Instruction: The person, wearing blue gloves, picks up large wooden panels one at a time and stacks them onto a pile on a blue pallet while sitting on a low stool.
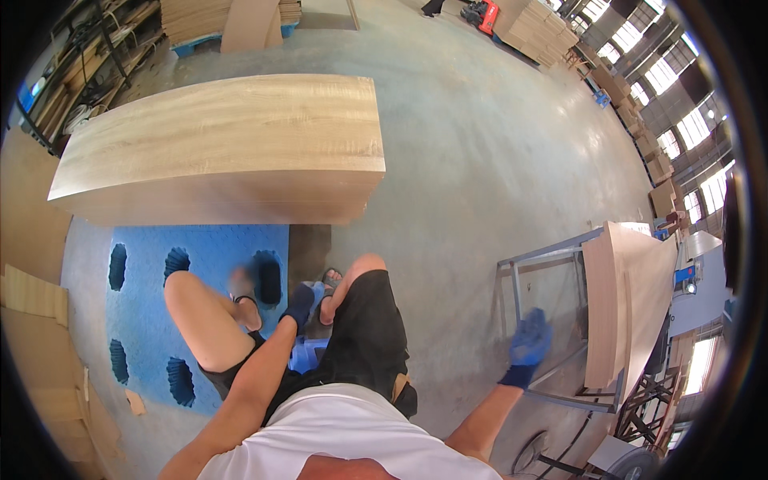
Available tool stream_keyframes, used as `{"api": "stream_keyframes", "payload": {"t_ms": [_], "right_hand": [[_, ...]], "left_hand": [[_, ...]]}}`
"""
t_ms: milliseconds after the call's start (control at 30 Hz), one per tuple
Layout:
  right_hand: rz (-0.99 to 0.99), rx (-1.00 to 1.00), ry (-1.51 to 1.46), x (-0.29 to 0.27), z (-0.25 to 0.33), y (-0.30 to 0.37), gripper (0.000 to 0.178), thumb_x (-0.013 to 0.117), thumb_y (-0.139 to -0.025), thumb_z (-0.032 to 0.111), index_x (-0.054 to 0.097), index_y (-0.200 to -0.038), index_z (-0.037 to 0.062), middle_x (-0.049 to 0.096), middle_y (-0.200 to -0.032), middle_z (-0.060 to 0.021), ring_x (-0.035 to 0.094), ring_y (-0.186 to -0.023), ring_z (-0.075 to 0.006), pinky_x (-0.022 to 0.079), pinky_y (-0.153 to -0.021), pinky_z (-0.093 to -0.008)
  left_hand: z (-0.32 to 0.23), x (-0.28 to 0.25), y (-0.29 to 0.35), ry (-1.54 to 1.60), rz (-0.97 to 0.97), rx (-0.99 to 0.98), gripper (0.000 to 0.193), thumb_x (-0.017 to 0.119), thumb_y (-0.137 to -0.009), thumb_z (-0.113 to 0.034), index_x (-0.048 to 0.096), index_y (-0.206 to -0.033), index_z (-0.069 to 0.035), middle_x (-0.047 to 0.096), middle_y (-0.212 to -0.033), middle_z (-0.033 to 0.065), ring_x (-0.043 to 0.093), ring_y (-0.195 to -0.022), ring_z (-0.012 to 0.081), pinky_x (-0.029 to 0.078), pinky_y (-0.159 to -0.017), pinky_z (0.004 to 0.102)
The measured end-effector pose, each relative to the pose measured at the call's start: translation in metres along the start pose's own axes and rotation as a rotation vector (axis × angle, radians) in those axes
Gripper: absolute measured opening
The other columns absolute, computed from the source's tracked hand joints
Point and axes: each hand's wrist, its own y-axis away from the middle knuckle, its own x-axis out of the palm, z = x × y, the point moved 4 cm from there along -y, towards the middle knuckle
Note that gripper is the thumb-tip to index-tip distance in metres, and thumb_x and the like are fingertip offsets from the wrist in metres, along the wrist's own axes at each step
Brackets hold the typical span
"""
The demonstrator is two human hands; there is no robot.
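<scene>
My left hand [301, 306], in a blue glove, is down between my legs, just above a blue plastic object [308, 354]. Its fingers are partly hidden, so their grip does not show. My right hand [530, 340], also gloved in blue, is stretched out to the right with its fingers loosely apart and nothing visible in them. It is nearest to a grey metal frame [515, 292], in front of a stack of thin boards [598, 312]. Ahead to the left lies a tall stack of wood-grain panels [232, 132].
Under the panel stack is a blue pallet [144, 320] with several oval holes; one of my feet is over it. Cardboard sheets [36, 384] line the left side. A round fan-like base [530, 452] stands at lower right. Farther off are more board stacks [532, 32] and a red pallet jack [484, 14].
</scene>
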Motion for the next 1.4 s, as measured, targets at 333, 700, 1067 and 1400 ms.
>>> {"api": "stream_keyframes", "payload": {"t_ms": [333,700,1067,1400], "right_hand": [[-0.014,-0.436,-0.411,-0.070,0.133,0.103,0.059,0.043,-0.082,0.040,0.038,-0.125,0.0018,0.050,-0.119,-0.0101,0.050,-0.104,-0.0214,0.039,-0.088,-0.0345],[-0.167,-0.672,0.054,-0.137,0.159,0.161,0.064,0.050,-0.078,0.038,0.032,-0.129,0.0033,0.043,-0.125,-0.0117,0.047,-0.108,-0.0228,0.037,-0.090,-0.0357],[-0.296,-0.802,0.532,0.032,0.116,0.187,0.054,0.051,-0.082,0.026,0.033,-0.125,-0.0011,0.042,-0.121,-0.0176,0.047,-0.106,-0.0284,0.040,-0.088,-0.0387],[0.504,-0.241,0.534,0.221,-0.033,0.171,0.049,0.044,-0.087,0.033,0.037,-0.118,-0.0040,0.051,-0.104,-0.0207,0.054,-0.084,-0.0343,0.047,-0.074,-0.0408]], "left_hand": [[-0.018,-0.012,0.012,-0.052,-0.062,0.265,0.030,0.046,-0.080,-0.024,0.058,-0.073,0.003,0.059,-0.070,0.0198,0.058,-0.067,0.0339,0.040,-0.057,0.0405],[-0.038,0.013,0.021,0.349,0.167,-0.118,0.030,0.049,-0.077,-0.027,0.058,-0.060,-0.004,0.053,-0.051,0.0067,0.045,-0.038,0.0140,0.033,-0.036,0.0270],[-0.190,-0.034,0.096,0.218,-0.075,0.628,0.023,0.054,-0.078,-0.024,0.058,-0.081,-0.002,0.057,-0.074,0.0213,0.059,-0.066,0.0277,0.042,-0.059,0.0352],[-0.285,-0.106,0.221,0.989,0.555,0.780,0.050,0.062,-0.078,-0.018,0.042,-0.120,-0.002,0.053,-0.110,0.0069,0.048,-0.100,0.0136,0.039,-0.085,0.0276]]}}
